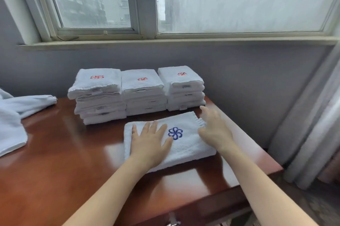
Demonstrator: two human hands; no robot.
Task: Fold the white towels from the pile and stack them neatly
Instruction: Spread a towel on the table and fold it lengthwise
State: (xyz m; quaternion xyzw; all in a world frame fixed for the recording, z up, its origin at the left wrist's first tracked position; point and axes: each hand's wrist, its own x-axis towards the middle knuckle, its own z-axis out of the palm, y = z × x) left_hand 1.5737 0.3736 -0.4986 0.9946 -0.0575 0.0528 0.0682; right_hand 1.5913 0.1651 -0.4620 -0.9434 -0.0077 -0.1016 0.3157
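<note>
White folded towel point(185, 147) lies on the tabletop point(64, 152) before 3 stacks point(141, 86). Left hand point(149, 141) presses it, grip wide; right hand point(213, 130) beside its edge, grip wide. Likely soft, light: lift under both ends.

A folded towel point(185, 146) of white terry lies flat as a neat rectangle, its right end swung slightly toward two o'clock. A blue flower emblem point(175, 133) faces up near its middle. From eleven to one o'clock of it stand three stacks of folded white towels, close side by side. The left stack point(97, 97) is the tallest, perhaps five towels, though the layers blur. Next come the middle stack point(143, 95) and the right stack point(182, 89). Each top towel shows a red emblem, and small labels hang at the front folds. Well off at nine o'clock lies the unfolded pile point(12, 124), loose and rumpled, running out of view.
</note>
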